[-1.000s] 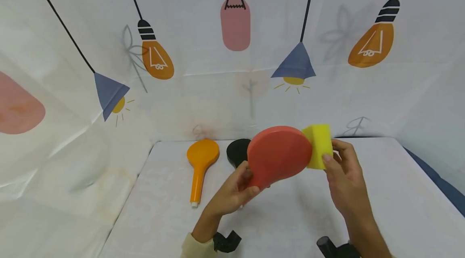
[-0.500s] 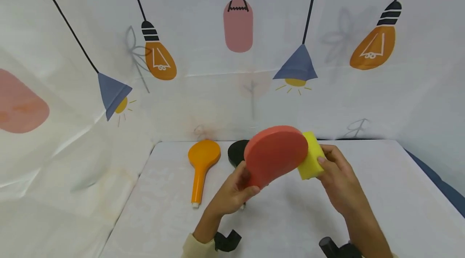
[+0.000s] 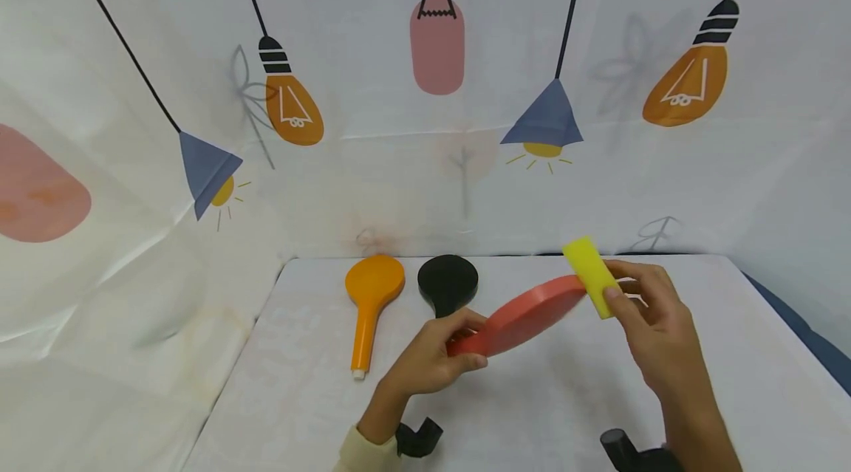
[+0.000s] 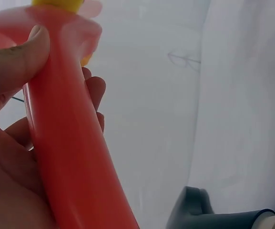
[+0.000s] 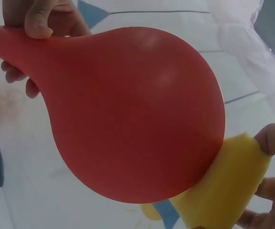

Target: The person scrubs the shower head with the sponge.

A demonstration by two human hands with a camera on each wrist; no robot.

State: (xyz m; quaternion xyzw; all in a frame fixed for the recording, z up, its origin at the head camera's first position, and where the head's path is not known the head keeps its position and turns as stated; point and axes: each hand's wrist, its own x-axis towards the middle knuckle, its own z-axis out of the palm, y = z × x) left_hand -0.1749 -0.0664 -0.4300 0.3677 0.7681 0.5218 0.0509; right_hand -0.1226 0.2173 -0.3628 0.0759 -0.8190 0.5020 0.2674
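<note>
My left hand (image 3: 432, 357) grips the handle of a red paddle (image 3: 532, 317) with a round, flat head. In the head view the paddle is tilted nearly edge-on above the table. The left wrist view shows my thumb along its smooth handle (image 4: 75, 143) and fingertips behind it. My right hand (image 3: 658, 332) pinches a yellow sponge (image 3: 588, 276) between thumb and fingers. That sponge touches the rim of the paddle's head on its far right side, as the right wrist view (image 5: 228, 186) also shows. Part of the sponge is hidden behind the head there.
An orange paddle (image 3: 374, 284) with a white handle end lies on the white table (image 3: 292, 383) at left. Beside it lies a black paddle (image 3: 448, 282), its handle hidden behind my left hand. A white sheet (image 3: 372, 184) printed with lamps hangs behind the table.
The red paddle has tipped from showing its broad face to nearly edge-on and sits lower. The sponge has moved right along the rim and turned. More of the black paddle shows.
</note>
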